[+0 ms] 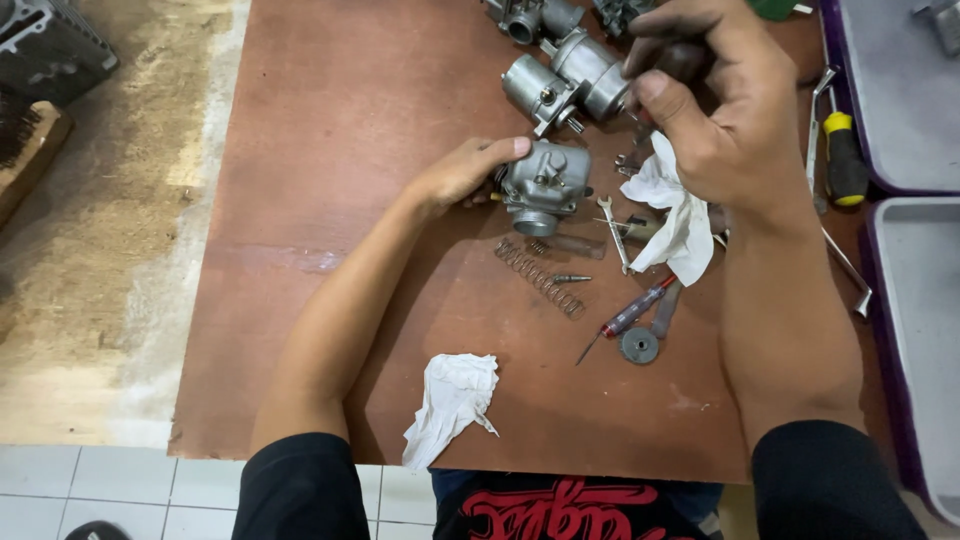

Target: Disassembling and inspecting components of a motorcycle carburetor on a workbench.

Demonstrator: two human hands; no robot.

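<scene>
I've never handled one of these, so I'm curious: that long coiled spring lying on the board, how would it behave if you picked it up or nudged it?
The spring looks thin and long, so it would probably sag and flex when lifted by one end. Being a round wire coil lying flat on the wooden board, it may well roll sideways if pushed. It is likely light for its length.

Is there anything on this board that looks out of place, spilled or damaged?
Nothing looks spilled or broken. Small parts lie loose and scattered: a coil spring, a needle and a round cap. A crumpled white cloth sits at the near edge of the board.
</scene>
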